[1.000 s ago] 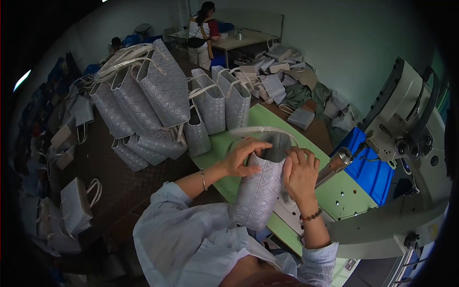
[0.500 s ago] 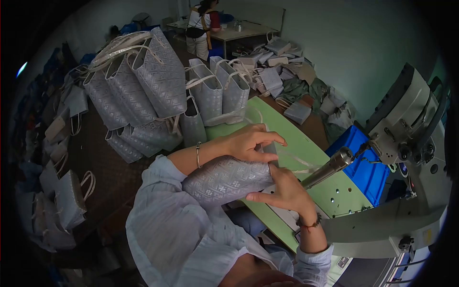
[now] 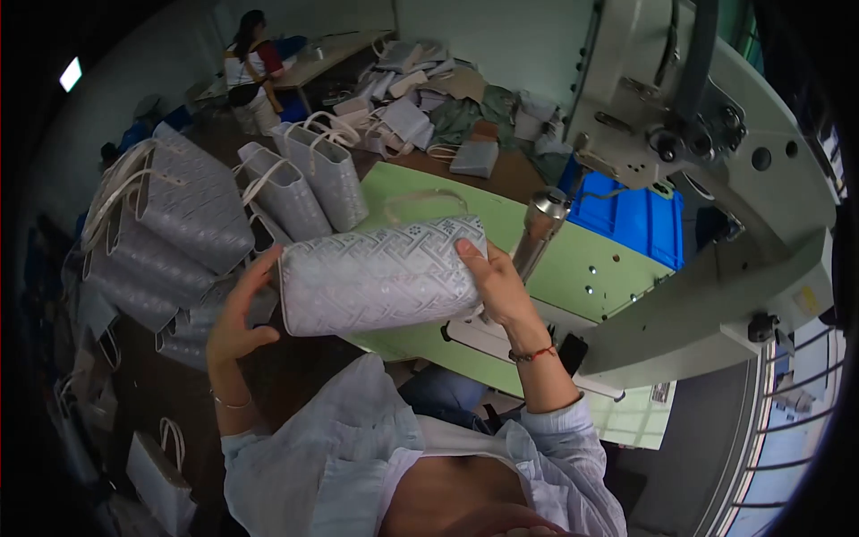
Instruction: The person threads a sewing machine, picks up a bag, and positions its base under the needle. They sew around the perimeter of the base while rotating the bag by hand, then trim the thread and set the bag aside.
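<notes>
1. The grey patterned bag (image 3: pixel 380 276) lies on its side in the air at the centre of the view, held between both hands above the near edge of the green table (image 3: pixel 582 259).
2. The left hand (image 3: pixel 234 315), at 9 o'clock from the bag, is spread open with its fingers pressed flat against the bag's end; it props the bag rather than closing round it.
3. The right hand (image 3: pixel 497 285), at 3 o'clock from the bag, grips the bag's other end, the thumb on the patterned face and the fingers behind it.
4. A metal post (image 3: pixel 540 225) of the sewing machine (image 3: pixel 716 152) rises just beside the right hand, at about 1 o'clock from it.
5. A blue bin (image 3: pixel 631 219) sits at 2 o'clock from the bag, behind the post.
6. More grey bags stand in a stack (image 3: pixel 170 233) at 9 to 10 o'clock, and a pair (image 3: pixel 309 179) stands upright at 11 o'clock.
7. Another person (image 3: pixel 250 67) stands at a far bench (image 3: pixel 327 55), at 11 o'clock, well apart.
</notes>
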The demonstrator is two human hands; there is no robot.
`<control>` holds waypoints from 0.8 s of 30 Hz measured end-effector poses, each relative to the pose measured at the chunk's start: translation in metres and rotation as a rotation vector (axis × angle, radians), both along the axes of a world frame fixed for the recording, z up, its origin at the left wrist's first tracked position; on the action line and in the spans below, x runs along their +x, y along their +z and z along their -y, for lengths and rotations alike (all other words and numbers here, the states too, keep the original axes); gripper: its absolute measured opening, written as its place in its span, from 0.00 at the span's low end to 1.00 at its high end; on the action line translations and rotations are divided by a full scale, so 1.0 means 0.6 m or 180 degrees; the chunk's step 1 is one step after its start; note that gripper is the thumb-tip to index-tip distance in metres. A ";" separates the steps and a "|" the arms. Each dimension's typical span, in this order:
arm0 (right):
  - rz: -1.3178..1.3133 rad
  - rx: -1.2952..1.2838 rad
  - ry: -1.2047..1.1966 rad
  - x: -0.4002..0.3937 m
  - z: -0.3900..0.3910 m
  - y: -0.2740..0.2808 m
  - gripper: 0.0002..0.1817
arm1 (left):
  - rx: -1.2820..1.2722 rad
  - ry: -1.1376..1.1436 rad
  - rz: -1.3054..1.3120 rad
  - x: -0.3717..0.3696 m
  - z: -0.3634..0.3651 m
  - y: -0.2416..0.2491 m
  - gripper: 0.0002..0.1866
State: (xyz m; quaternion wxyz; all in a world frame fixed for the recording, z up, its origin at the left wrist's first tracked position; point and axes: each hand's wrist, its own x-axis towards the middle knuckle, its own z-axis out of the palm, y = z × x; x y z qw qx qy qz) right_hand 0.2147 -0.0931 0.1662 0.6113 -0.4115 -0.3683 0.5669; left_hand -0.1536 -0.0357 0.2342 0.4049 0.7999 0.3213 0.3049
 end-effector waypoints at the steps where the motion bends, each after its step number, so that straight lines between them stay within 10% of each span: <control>1: -0.0040 -0.0030 -0.0127 0.003 0.006 0.006 0.25 | -0.0030 -0.0127 -0.0040 -0.003 -0.001 -0.004 0.58; 4: -0.0858 0.0254 -0.0273 -0.005 0.023 0.047 0.24 | 0.0353 -0.0012 0.0401 -0.015 -0.011 0.004 0.78; 8: -0.1185 0.0746 -0.0559 0.004 0.035 0.073 0.24 | 0.0662 0.0521 0.0641 0.004 -0.011 0.047 0.79; 13: -0.1277 0.0936 -0.0797 0.035 0.066 0.068 0.24 | 0.1720 -0.0606 0.1570 0.257 0.004 0.198 0.69; 24: -0.1448 0.0158 -0.1696 0.221 0.105 -0.146 0.30 | 0.2062 -0.2004 -0.0032 0.461 -0.111 0.056 0.68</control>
